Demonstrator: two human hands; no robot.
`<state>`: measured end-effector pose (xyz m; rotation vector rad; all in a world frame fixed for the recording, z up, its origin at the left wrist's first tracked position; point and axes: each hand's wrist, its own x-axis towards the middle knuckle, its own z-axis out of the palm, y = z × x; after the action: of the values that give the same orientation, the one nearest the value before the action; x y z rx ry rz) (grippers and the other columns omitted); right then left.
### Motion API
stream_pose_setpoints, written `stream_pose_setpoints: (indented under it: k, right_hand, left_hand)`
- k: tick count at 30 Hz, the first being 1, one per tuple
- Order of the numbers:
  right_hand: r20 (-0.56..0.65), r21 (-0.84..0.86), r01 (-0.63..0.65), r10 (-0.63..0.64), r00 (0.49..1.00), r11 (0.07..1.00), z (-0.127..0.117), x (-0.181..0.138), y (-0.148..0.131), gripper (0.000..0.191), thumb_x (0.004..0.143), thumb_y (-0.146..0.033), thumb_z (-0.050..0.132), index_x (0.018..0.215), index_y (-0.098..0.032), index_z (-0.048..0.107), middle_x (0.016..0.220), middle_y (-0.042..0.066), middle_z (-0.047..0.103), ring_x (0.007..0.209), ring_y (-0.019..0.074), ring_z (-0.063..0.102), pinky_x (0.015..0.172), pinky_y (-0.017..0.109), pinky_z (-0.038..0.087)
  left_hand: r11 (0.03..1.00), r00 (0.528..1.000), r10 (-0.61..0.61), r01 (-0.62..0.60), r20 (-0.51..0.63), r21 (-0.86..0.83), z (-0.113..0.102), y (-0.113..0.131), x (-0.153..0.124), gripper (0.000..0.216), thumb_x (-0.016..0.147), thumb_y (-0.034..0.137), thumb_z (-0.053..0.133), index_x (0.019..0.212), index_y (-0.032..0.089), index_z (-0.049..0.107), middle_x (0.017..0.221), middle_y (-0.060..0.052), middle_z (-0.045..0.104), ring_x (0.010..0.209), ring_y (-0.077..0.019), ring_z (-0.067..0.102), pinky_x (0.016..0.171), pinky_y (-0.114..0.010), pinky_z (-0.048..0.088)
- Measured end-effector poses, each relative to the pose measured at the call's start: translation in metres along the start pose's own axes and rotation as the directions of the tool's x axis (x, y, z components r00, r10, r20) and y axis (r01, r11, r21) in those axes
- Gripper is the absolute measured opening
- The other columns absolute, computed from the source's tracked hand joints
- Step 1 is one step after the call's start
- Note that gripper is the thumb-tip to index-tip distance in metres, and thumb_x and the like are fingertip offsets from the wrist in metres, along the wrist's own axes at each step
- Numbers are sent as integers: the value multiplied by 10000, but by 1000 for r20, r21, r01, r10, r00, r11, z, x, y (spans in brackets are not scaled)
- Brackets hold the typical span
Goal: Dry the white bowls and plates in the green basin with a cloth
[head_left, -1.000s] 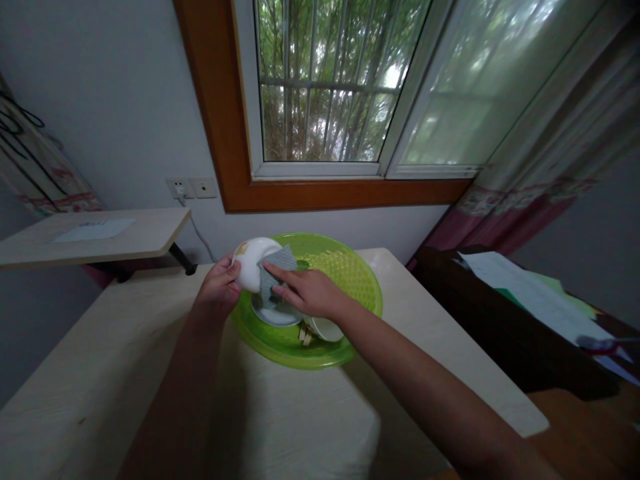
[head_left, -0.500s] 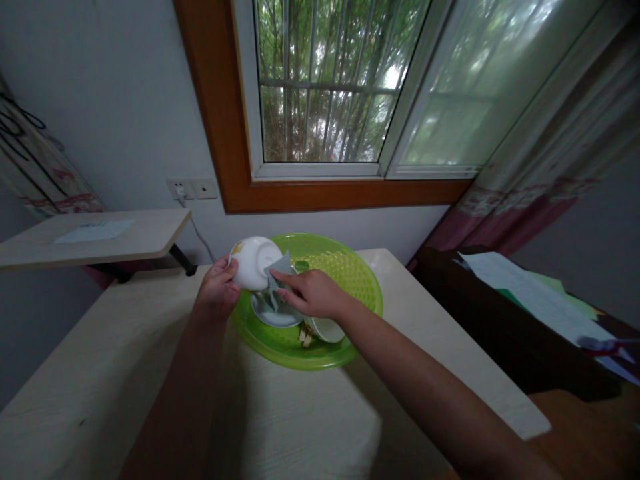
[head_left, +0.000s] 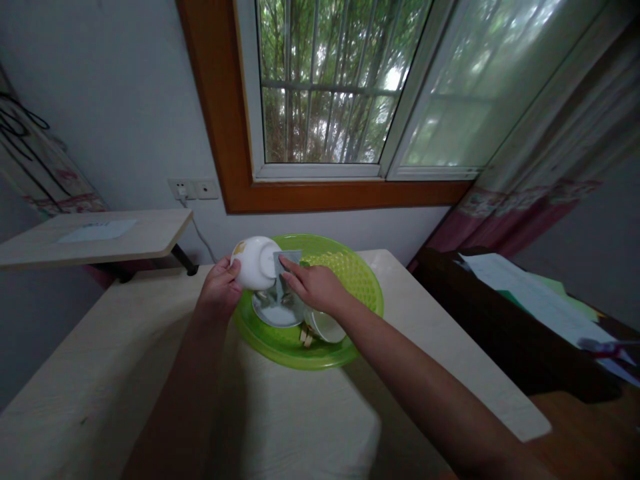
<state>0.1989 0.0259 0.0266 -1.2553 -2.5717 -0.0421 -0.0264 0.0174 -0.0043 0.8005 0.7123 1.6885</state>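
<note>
My left hand (head_left: 219, 291) grips a white bowl (head_left: 255, 261) with a small yellow mark, tilted on its side over the left rim of a round green plastic basin (head_left: 350, 267). Against the bowl's right side my right hand (head_left: 313, 285) presses a grey cloth (head_left: 286, 265), fingers closed on it. Under the hands, inside the basin, lie a white plate (head_left: 277, 313) and another white bowl (head_left: 327, 325), with something small and pale beside them that I cannot make out.
The basin stands on a light wooden table (head_left: 125, 373) under a barred window (head_left: 320, 80). A narrow shelf (head_left: 95, 237) with a paper sticks out at the left, near a wall socket (head_left: 194, 189). A dark desk (head_left: 525, 320) with papers stands at the right by a curtain.
My right hand has slid the cloth up and round the bowl's side. The left hand has turned the bowl slightly and kept it in place.
</note>
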Motion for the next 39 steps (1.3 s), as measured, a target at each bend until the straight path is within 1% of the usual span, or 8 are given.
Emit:
stream_pose_setpoints:
  k: [4,8,13,16,20,24,32,39]
  right_hand:
    - [-11,64,163,-162,987,985,2,-3,3,528,1062,-522,321,1497,-278,495,989,91,784,813,211,716,718,298,449]
    - [2,126,261,-264,965,957,0,-6,-1,576,1053,-541,353,1574,-294,350,940,68,780,756,190,705,713,287,457]
    - [22,21,83,-84,996,996,-3,-3,-7,654,1057,-554,295,1627,-262,163,982,104,786,808,249,734,715,320,479]
    - [13,-32,5,-5,1000,999,-3,-1,-6,622,1064,-555,236,1610,-256,250,966,113,787,819,268,738,703,330,473]
    - [10,20,115,-115,993,993,-2,-3,-1,586,1058,-568,278,1540,-268,424,949,99,786,795,234,727,697,305,447]
    - [26,84,227,-230,973,970,-2,-6,-2,568,1058,-555,316,1571,-314,352,913,62,779,737,192,704,674,273,426]
    - [15,-26,-26,26,1000,999,-3,0,-5,598,1068,-552,223,1607,-297,255,965,92,785,808,251,727,708,319,468]
    - [57,149,238,-249,967,960,-2,-6,-2,581,1057,-547,351,1587,-314,313,914,57,773,730,179,686,701,271,449]
  left_hand:
    - [1000,1000,7,-7,-17,-6,-5,-1,3,341,771,271,784,1054,125,662,1090,-130,754,1148,-294,675,1007,-438,547]
    - [998,998,-53,52,28,25,-5,0,1,307,761,247,789,1009,118,663,1046,-139,754,1122,-300,688,995,-440,556]
    - [998,997,-51,48,64,46,0,1,-3,369,742,255,803,1049,117,651,1074,-164,748,1148,-315,678,1005,-449,546]
    - [999,999,-18,16,44,42,2,1,-3,370,738,265,807,1043,124,653,1080,-156,749,1167,-318,667,1011,-447,540]
    - [1000,1000,5,-5,5,10,0,1,0,373,730,281,814,1030,123,659,1067,-147,752,1159,-317,668,1007,-452,541]
    - [1000,1000,-4,4,29,19,-1,1,-1,359,720,271,823,1002,117,662,1047,-145,751,1140,-308,676,1009,-446,540]
    - [1000,999,10,-10,35,-5,0,1,-3,372,725,284,829,1022,128,668,1067,-138,759,1161,-312,669,1018,-444,537]
    - [1000,999,29,-29,-26,8,-4,1,2,334,756,300,799,1017,130,678,1054,-133,757,1155,-305,673,1010,-439,547]
